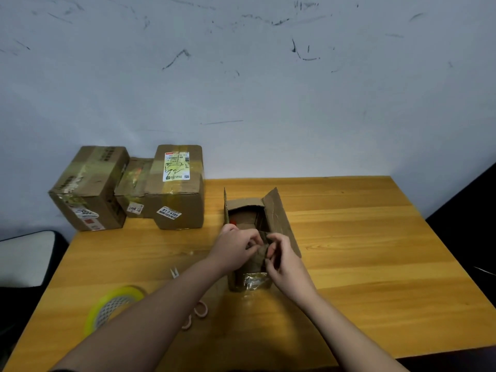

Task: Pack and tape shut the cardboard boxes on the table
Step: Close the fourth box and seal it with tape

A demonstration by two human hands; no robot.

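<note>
An open cardboard box [279,221] stands in the middle of the wooden table [362,251], its far and right flaps raised. Something red shows inside at its left wall. My left hand [236,245] and my right hand [281,259] meet over the box's near end, and both pinch the near flap [261,253] between fingers and thumb. Old clear tape clings to the box's near face. A roll of yellow tape [112,307] lies at the front left, partly behind my left forearm. Pink-handled scissors [200,311] lie beside it, mostly hidden by the arm.
Three taped cardboard boxes [174,189] with shipping labels stand together at the table's back left corner against the wall. A chair's pale seat [24,259] sits left of the table. The table's right edge drops to a dark floor.
</note>
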